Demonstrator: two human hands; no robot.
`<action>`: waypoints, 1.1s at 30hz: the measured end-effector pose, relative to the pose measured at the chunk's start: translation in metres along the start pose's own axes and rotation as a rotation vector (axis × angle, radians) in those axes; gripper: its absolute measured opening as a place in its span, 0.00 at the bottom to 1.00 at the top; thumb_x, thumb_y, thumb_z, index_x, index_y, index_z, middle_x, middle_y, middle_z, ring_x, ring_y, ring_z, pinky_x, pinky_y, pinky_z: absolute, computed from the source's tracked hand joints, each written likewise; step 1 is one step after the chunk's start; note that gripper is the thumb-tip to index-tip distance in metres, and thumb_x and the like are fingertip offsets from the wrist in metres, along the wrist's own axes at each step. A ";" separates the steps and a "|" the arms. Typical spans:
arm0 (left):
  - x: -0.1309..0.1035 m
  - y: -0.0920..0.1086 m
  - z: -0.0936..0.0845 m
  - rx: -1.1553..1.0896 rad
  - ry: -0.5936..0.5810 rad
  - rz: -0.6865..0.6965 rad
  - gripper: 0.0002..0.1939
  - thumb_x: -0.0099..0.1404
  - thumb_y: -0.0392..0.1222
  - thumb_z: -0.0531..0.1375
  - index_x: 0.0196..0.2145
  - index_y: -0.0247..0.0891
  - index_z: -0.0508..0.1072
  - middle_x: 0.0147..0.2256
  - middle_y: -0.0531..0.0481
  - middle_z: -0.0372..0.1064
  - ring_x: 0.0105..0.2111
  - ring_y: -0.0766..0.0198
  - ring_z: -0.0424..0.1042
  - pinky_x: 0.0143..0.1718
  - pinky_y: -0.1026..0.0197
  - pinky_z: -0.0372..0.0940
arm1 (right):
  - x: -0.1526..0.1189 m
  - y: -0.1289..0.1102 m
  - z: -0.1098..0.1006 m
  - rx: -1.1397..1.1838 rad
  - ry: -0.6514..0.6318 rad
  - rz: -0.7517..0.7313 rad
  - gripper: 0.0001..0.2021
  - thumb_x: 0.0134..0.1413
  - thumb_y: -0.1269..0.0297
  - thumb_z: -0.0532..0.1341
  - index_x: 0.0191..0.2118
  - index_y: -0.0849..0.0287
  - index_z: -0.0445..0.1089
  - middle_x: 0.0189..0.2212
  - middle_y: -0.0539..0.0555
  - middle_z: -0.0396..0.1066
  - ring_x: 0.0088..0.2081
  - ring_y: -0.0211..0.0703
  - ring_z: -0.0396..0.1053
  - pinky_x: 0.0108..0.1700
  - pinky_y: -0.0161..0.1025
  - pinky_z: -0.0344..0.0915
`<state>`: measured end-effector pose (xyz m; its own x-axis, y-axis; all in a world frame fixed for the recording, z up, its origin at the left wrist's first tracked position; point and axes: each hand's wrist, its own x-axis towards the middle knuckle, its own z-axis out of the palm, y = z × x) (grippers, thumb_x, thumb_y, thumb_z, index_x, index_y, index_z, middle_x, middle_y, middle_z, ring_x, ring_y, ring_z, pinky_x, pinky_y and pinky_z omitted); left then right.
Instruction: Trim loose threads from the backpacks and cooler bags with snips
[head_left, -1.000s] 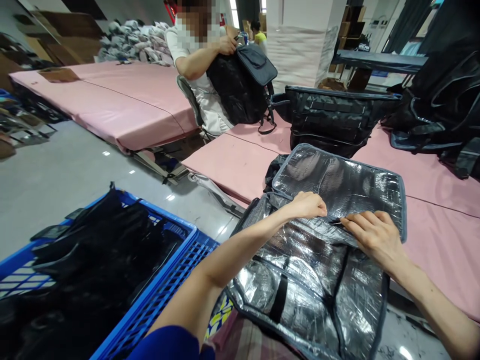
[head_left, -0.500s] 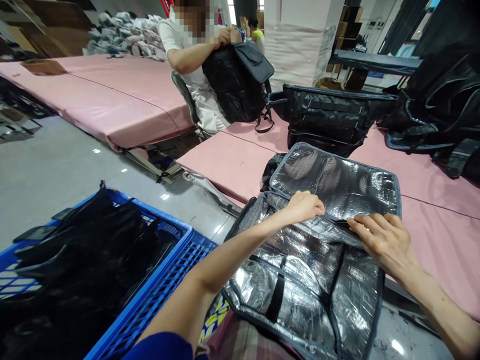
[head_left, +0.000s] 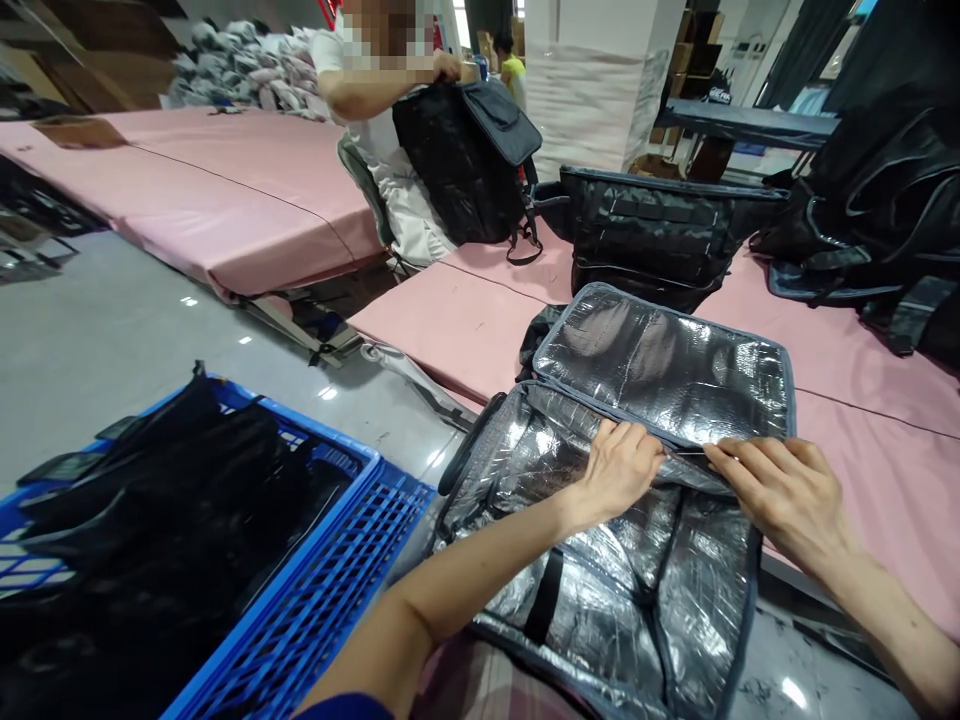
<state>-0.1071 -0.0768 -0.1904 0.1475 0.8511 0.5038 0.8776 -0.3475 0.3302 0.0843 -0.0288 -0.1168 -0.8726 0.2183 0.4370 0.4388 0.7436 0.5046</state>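
Note:
An open bag (head_left: 705, 590) with a shiny silver lining lies at the table's near edge, its lid (head_left: 667, 365) folded back toward the far side. My left hand (head_left: 622, 465) is closed on the bag's edge, just below the lid's hinge line. To its right, my right hand (head_left: 784, 490) pinches the same edge, fingers bent over it. A short stretch of edge runs between the two hands. A black strap (head_left: 545, 597) crosses the lining near my body.
A blue crate (head_left: 300, 590) with black bags stands at the left. Behind the open bag are a dark camouflage bag (head_left: 652, 235) and more black bags (head_left: 877, 220) on the pink table (head_left: 457, 320). Across it, a person holds a black backpack (head_left: 465, 160).
My left hand has moved slightly down and right, its fingers now over the bag's edge. The bag's left side has opened outward a little. The person's arm across the table has shifted.

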 end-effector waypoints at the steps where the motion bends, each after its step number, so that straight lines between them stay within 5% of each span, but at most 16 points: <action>1: 0.000 -0.001 -0.002 -0.013 -0.010 0.000 0.07 0.64 0.42 0.56 0.34 0.36 0.69 0.32 0.49 0.67 0.35 0.62 0.66 0.36 0.57 0.53 | 0.001 -0.001 -0.002 -0.011 -0.004 -0.025 0.10 0.56 0.76 0.54 0.40 0.61 0.69 0.36 0.53 0.74 0.34 0.40 0.63 0.37 0.39 0.53; 5: 0.001 0.003 -0.004 -0.041 -0.010 -0.042 0.12 0.61 0.48 0.59 0.35 0.34 0.70 0.34 0.49 0.68 0.35 0.61 0.65 0.37 0.56 0.52 | 0.006 -0.005 -0.004 -0.052 -0.033 -0.087 0.11 0.56 0.79 0.53 0.39 0.62 0.69 0.37 0.53 0.73 0.34 0.40 0.64 0.37 0.40 0.54; 11: 0.002 0.007 -0.005 -0.072 -0.051 -0.094 0.11 0.67 0.41 0.52 0.31 0.38 0.73 0.29 0.50 0.69 0.33 0.63 0.63 0.37 0.56 0.50 | 0.006 -0.005 0.002 -0.059 -0.029 -0.115 0.09 0.55 0.79 0.54 0.38 0.62 0.69 0.34 0.53 0.73 0.33 0.40 0.64 0.34 0.40 0.53; 15: -0.013 -0.015 -0.023 -0.217 -0.222 0.135 0.12 0.65 0.45 0.55 0.28 0.43 0.75 0.28 0.54 0.71 0.34 0.64 0.64 0.40 0.57 0.51 | -0.005 -0.001 0.005 -0.037 -0.038 -0.027 0.10 0.56 0.77 0.55 0.42 0.62 0.68 0.35 0.53 0.73 0.34 0.41 0.64 0.36 0.40 0.54; 17: -0.021 -0.032 -0.034 -0.273 -0.257 0.105 0.12 0.65 0.46 0.55 0.27 0.44 0.75 0.27 0.56 0.71 0.32 0.66 0.65 0.40 0.58 0.53 | -0.009 -0.001 0.006 -0.021 -0.052 0.006 0.10 0.56 0.76 0.55 0.44 0.62 0.68 0.36 0.53 0.73 0.35 0.41 0.64 0.37 0.40 0.54; 20: -0.025 -0.049 -0.040 -0.200 -0.064 -0.228 0.11 0.66 0.44 0.53 0.32 0.42 0.75 0.32 0.54 0.72 0.32 0.67 0.67 0.38 0.60 0.57 | -0.003 -0.007 0.006 0.030 -0.010 0.046 0.08 0.57 0.73 0.56 0.42 0.60 0.69 0.36 0.52 0.74 0.35 0.40 0.64 0.37 0.39 0.53; 22: -0.023 -0.051 -0.036 -0.122 0.043 -0.319 0.10 0.65 0.45 0.55 0.36 0.39 0.74 0.36 0.52 0.71 0.34 0.65 0.68 0.36 0.61 0.59 | 0.011 -0.014 0.007 0.043 0.030 0.049 0.08 0.57 0.72 0.56 0.41 0.61 0.69 0.35 0.52 0.74 0.33 0.40 0.64 0.36 0.39 0.53; 27: -0.015 -0.039 -0.015 0.030 0.154 -0.300 0.09 0.61 0.46 0.60 0.35 0.37 0.73 0.34 0.50 0.70 0.32 0.64 0.68 0.32 0.62 0.59 | 0.050 -0.032 0.017 -0.001 0.068 -0.010 0.09 0.58 0.75 0.53 0.39 0.62 0.70 0.34 0.52 0.74 0.33 0.39 0.62 0.36 0.39 0.52; 33: -0.014 -0.042 -0.011 -0.031 0.128 -0.240 0.06 0.63 0.37 0.56 0.31 0.37 0.73 0.32 0.50 0.70 0.31 0.65 0.67 0.32 0.62 0.59 | 0.056 -0.031 0.024 -0.005 0.024 -0.037 0.10 0.58 0.75 0.53 0.39 0.61 0.70 0.35 0.53 0.74 0.34 0.39 0.63 0.36 0.40 0.52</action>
<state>-0.1514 -0.0787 -0.2029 -0.1237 0.8546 0.5043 0.8660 -0.1552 0.4753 0.0164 -0.0248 -0.1259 -0.8830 0.1750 0.4356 0.4070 0.7479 0.5245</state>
